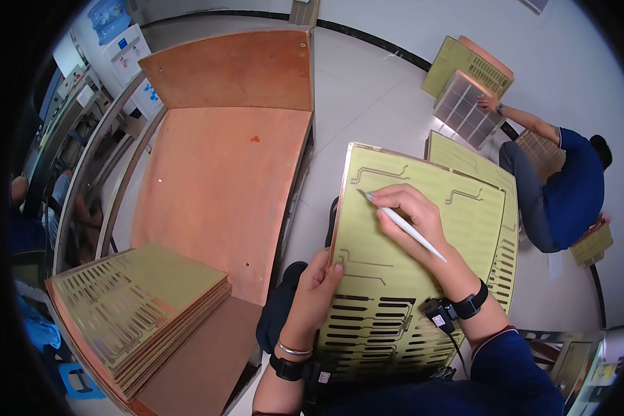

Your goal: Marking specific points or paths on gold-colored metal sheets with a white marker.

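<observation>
A yellow-green circuit board (395,243) with dark traces and slots lies tilted in front of me. My left hand (319,281) grips its left edge, thumb on top and fingers hidden below. In my right hand (412,218) is a slim white-handled craft knife (414,232), pinched near its metal end. The blade tip is close to the upper left traces; whether it touches the board I cannot tell. Right behind this board, part of another yellow-green board (468,152) shows.
At left stands a cart with a copper-coloured bed (218,166), bearing a stack of similar boards (139,298). At far right, a co-worker in dark blue (568,187) sits with one hand on a gridded panel (468,111). A water dispenser (128,55) stands at upper left.
</observation>
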Demonstrator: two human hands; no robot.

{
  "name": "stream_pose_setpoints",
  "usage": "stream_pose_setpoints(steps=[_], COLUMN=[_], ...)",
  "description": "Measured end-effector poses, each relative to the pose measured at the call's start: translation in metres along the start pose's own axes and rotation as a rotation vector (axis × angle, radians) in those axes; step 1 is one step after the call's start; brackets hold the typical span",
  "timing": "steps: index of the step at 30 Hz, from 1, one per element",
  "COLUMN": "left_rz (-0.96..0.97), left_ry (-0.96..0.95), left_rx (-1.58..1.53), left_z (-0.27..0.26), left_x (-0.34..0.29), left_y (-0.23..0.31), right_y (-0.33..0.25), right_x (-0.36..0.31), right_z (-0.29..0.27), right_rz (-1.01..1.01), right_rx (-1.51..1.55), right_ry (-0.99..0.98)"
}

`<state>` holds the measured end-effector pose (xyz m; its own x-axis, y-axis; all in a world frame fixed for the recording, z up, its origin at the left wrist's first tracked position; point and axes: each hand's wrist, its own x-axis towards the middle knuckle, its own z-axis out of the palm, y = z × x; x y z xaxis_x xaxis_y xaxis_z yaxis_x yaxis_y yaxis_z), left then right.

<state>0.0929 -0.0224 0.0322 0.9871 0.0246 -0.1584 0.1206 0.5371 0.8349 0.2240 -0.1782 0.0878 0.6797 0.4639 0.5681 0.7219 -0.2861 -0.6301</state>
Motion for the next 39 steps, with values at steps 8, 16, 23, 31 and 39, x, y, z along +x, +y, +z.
stream_pose_setpoints(steps=[8,16,23,31,39], left_rz=[0.005,0.013,0.029,0.024,0.013], left_ry=[-0.021,-0.026,-0.026,-0.022,-0.012], left_rx=[-0.001,0.001,0.008,0.006,-0.018], left_z=[-0.001,-0.002,-0.003,-0.001,-0.004], left_x=[0.0,-0.002,-0.002,-0.004,-0.004], left_y=[0.0,-0.001,-0.001,-0.001,-0.002], right_y=[0.005,0.001,0.0,0.0,0.01], right_x=[0.001,0.004,0.007,0.008,0.014], right_z=[0.005,0.001,0.003,0.005,-0.021], right_rz=[-0.029,-0.002,0.055,0.014,0.086], right_rx=[-0.007,0.016,0.006,-0.01,0.059], right_ry=[0.063,0.103,0.143,0.192,0.204])
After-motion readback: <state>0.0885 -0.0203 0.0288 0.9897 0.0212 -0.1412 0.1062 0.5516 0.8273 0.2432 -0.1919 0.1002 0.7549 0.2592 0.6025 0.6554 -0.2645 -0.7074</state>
